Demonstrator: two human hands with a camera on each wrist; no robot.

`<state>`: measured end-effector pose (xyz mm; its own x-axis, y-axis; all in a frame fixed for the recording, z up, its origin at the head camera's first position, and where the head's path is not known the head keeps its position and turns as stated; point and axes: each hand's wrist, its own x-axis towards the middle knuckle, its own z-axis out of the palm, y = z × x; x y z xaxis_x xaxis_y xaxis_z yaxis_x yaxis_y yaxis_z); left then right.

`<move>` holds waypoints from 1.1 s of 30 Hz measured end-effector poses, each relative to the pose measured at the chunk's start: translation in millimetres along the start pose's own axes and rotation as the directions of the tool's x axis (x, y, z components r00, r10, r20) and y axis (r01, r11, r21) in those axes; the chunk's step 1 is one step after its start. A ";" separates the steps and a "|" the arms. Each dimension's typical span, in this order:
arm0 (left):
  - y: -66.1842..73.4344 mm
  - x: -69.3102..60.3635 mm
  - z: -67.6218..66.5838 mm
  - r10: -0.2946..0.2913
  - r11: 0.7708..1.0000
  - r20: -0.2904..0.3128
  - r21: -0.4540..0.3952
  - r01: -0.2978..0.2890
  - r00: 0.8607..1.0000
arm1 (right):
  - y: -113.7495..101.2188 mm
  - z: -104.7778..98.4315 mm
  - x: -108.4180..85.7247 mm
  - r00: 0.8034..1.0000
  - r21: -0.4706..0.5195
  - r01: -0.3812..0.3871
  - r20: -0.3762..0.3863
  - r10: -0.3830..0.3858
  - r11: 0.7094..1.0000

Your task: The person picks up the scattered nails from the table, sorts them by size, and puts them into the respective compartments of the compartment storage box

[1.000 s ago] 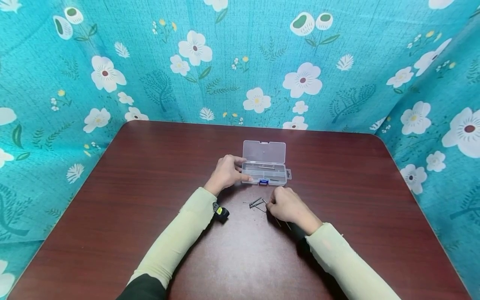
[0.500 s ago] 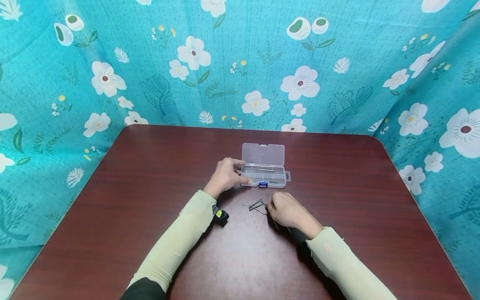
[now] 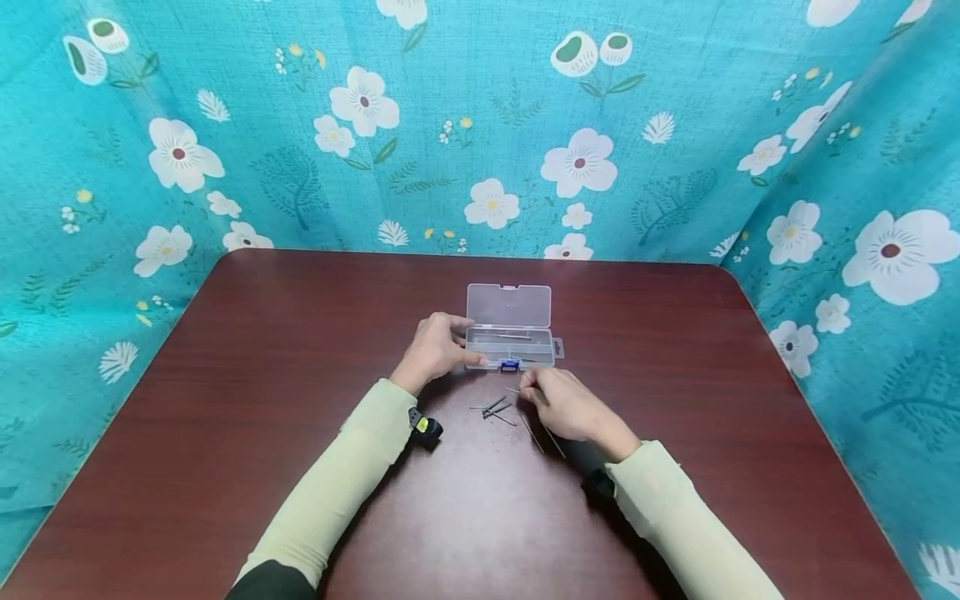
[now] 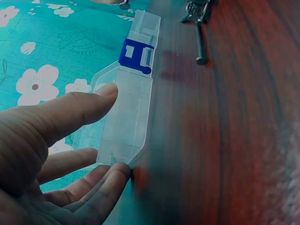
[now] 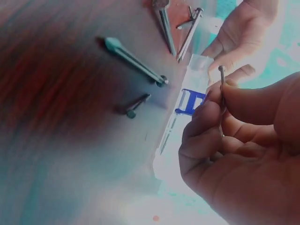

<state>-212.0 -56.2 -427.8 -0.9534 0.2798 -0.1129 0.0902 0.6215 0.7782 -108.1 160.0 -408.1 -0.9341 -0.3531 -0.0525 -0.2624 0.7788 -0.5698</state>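
Note:
A clear plastic compartment box [image 3: 552, 352] with a blue latch [image 3: 510, 365] stands with its lid [image 3: 510, 306] raised. A few thin metal pieces lie inside. My left hand [image 3: 433, 348] holds its left end, thumb on the front wall and fingers at the end, as the left wrist view [image 4: 56, 150] shows. Just in front of the box, my right hand [image 3: 566, 407] pinches a nail [image 5: 222, 70] between thumb and finger, its head sticking out. Several loose nails [image 3: 492, 410] lie in a small heap left of that hand.
More long nails [image 3: 532, 435] lie under and beside the right wrist. Black wrist cameras [image 3: 426, 429] hang below the forearms. A blue flowered curtain [image 3: 322, 167] surrounds the dark red table [image 3: 300, 333] at the back and sides.
My right hand has risen slightly off the table with a nail now showing in its fingertips, uncovering nails beneath. The left hand keeps its hold on the box. The head view has shifted slightly.

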 end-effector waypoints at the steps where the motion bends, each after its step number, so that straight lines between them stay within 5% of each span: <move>1: -0.2 0.2 -1.5 0.005 1.000 0.001 -0.001 -0.005 1.000 | 0.3 -1.1 1.4 1.000 0.002 -0.003 -0.002 0.003 1.000; 17: -0.8 -1.3 -1.8 0.010 1.000 0.003 -0.015 -0.010 1.000 | 9.1 -20.5 13.8 0.994 0.145 -0.066 -0.075 0.077 0.987; 26: -0.5 -0.8 4.6 0.030 0.999 0.018 -0.018 -0.030 0.999 | 17.7 -26.1 21.5 0.958 0.145 -0.163 -0.215 0.192 0.976; 33: -0.5 -1.2 0.4 0.027 1.000 -0.004 -0.007 -0.027 1.000 | 20.9 -22.6 34.5 0.943 0.103 -0.163 -0.276 0.186 0.981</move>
<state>-210.9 -56.6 -428.2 -0.9518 0.2934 -0.0896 0.1138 0.6088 0.7851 -151.3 175.8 -403.3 -0.9964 -0.0457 0.0708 -0.0803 0.7681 -0.6353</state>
